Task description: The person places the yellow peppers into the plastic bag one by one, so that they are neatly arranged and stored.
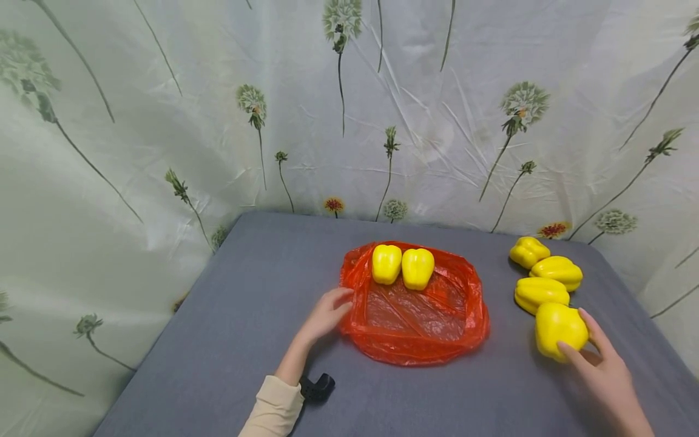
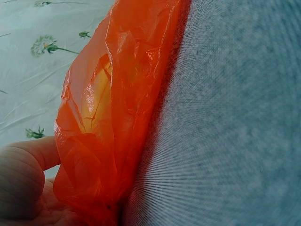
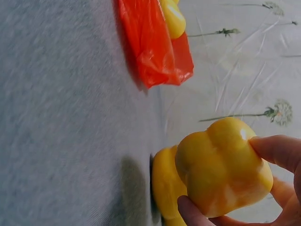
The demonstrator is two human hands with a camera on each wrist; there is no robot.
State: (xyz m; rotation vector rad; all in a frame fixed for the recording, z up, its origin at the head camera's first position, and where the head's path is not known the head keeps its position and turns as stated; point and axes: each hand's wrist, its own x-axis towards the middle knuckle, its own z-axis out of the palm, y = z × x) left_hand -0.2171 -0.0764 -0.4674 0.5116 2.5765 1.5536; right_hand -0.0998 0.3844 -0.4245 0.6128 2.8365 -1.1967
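A yellow bell pepper (image 1: 560, 331) is held in my right hand (image 1: 606, 364), thumb and fingers spread around its sides. In the right wrist view the held pepper (image 3: 223, 167) appears raised above the table. My left hand (image 1: 329, 312) is at the left rim of a red plastic bag (image 1: 417, 352), its thumb and fingers at the film; the bag (image 2: 136, 94) hides some fingertips in the left wrist view. The bag lies spread wide, with two yellow bell peppers (image 1: 418, 269) at its far side.
Three more yellow bell peppers (image 1: 542, 294) lie in a row at the right of the grey table (image 1: 246, 273). A black strap-like object (image 1: 318, 388) is by my left wrist. Behind the table hangs a pale curtain (image 1: 426, 121) with a dandelion print.
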